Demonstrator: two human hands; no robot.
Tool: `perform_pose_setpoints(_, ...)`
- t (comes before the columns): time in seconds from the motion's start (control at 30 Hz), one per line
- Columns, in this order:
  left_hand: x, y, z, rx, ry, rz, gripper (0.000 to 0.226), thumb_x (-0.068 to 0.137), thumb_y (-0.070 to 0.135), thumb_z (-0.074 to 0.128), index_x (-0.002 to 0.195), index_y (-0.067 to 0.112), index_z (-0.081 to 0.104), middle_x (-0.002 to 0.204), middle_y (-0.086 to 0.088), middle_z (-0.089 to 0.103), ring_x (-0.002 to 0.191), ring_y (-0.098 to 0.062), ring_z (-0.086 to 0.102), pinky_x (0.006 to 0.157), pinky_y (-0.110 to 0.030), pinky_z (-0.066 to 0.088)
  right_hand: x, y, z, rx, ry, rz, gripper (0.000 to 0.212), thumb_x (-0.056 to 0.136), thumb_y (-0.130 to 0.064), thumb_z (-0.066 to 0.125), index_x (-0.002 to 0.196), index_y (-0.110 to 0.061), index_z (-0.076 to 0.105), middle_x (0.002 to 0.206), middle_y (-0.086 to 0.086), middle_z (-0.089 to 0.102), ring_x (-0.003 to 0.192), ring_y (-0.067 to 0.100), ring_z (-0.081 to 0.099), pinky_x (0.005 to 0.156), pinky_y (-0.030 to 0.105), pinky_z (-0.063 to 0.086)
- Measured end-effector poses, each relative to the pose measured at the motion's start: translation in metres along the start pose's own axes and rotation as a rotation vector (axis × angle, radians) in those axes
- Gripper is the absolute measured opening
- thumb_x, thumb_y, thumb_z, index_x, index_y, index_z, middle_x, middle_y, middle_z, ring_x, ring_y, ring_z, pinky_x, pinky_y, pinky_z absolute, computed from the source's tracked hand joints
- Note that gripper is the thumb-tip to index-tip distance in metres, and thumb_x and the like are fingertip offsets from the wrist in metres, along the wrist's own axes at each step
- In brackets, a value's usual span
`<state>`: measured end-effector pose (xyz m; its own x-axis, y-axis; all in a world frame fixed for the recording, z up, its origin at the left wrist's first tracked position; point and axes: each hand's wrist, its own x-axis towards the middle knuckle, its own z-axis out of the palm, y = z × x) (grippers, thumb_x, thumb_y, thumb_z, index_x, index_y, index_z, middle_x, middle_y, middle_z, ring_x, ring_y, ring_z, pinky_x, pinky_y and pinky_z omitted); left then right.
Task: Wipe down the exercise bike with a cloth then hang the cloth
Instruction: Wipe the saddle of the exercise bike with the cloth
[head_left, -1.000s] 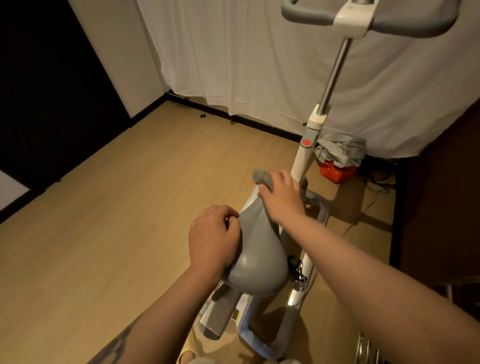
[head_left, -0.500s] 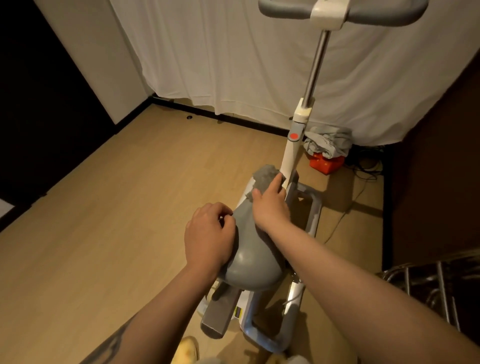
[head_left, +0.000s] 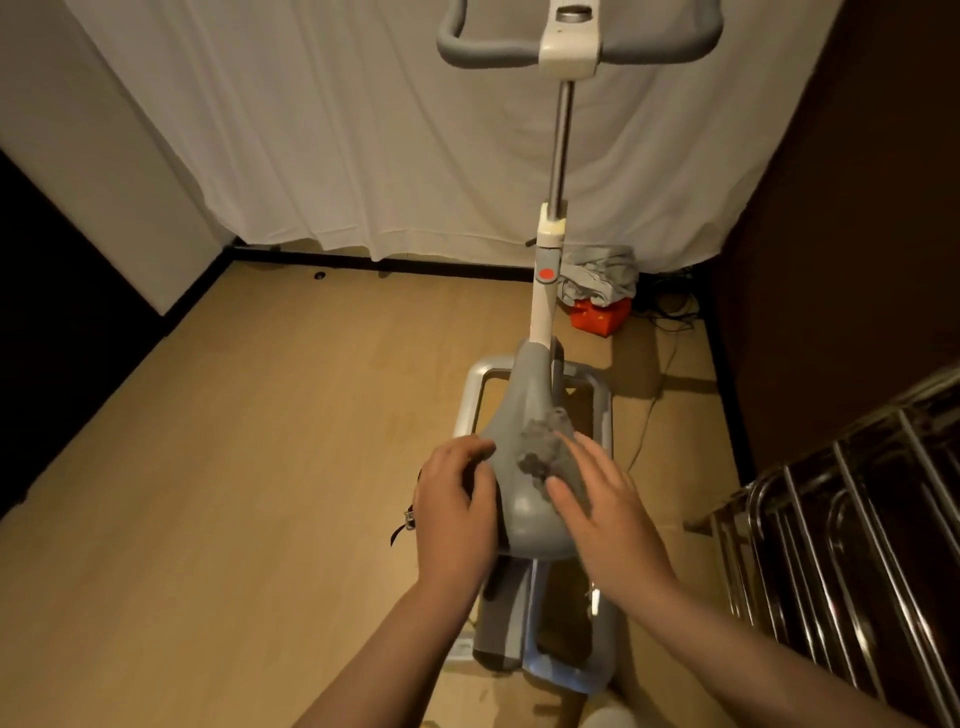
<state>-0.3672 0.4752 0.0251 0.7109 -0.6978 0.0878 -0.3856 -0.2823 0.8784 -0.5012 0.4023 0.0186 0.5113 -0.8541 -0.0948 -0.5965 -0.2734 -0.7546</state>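
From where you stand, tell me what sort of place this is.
Probably a spare room in a home: an exercise bike stands on a wood-look floor before a white curtain, with a metal rack at the right.

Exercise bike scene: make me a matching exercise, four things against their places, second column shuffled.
Things:
1. cloth
2. left hand
3. handlebar
4. orange box

Places:
A. on the floor by the curtain
B. top of the frame, on the post
C. on the saddle's left edge
D. on the saddle, under the right hand

Pairs: 1-D, 2-C, 3-B, 4-A
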Motion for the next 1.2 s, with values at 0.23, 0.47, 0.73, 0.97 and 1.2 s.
perform_pose_setpoints(0.23,-0.021,-0.016,-0.023,-0.089,-0.153,0.042,0.030,0.097,0.016,0.052,0.124,0.028,0.060,0.133,0.022,0.047,0.126,0.008,0.038,0.110,-0.027,0.035,-0.031,-0.016,0.034,-0.093,0.243,0.073,0.056,0.095,-0.056,0.033,0.148,-0.041,0.024,0.156,-0.017,0.015,0.142,0.008,0.013,0.111,0.040,0.034)
perform_pose_setpoints(0.47,-0.012,-0.025,-0.035,-0.051,-0.276,0.112,0.036,0.098,0.017,0.052,0.132,0.025,0.058,0.141,0.015,0.047,0.133,-0.002,0.036,0.114,-0.037,0.032,-0.036,-0.036,0.054,-0.210,0.344,0.177,0.053,0.095,-0.057,0.025,0.146,-0.041,0.028,0.155,-0.011,0.021,0.145,0.015,0.017,0.109,0.042,0.036)
perform_pose_setpoints(0.73,-0.001,-0.033,-0.050,-0.021,-0.428,0.157,0.039,0.099,0.021,0.050,0.137,0.031,0.051,0.146,0.018,0.039,0.136,0.000,0.030,0.114,-0.040,0.032,-0.040,-0.047,0.085,-0.036,0.642,0.244,0.053,0.096,-0.046,0.036,0.147,-0.030,0.034,0.156,-0.009,0.021,0.145,0.013,0.008,0.111,0.047,0.034)
perform_pose_setpoints(0.97,0.001,-0.034,-0.053,0.021,-0.462,0.182,0.041,0.100,0.023,0.049,0.140,0.033,0.047,0.149,0.017,0.036,0.139,-0.001,0.026,0.116,-0.041,0.030,-0.022,-0.034,0.063,0.600,0.640,0.558,0.043,0.100,-0.044,0.037,0.136,-0.020,0.039,0.133,0.007,0.049,0.108,0.018,0.054,0.075,0.025,0.049)
perform_pose_setpoints(1.2,-0.007,-0.031,-0.047,-0.014,-0.387,0.165,0.039,0.099,0.021,0.050,0.137,0.033,0.051,0.147,0.019,0.039,0.137,0.001,0.029,0.116,-0.037,0.030,-0.057,-0.021,0.061,-0.020,0.404,0.239,0.065,0.091,-0.062,0.031,0.149,-0.045,0.009,0.157,-0.022,0.002,0.143,0.007,0.001,0.118,0.051,0.015)
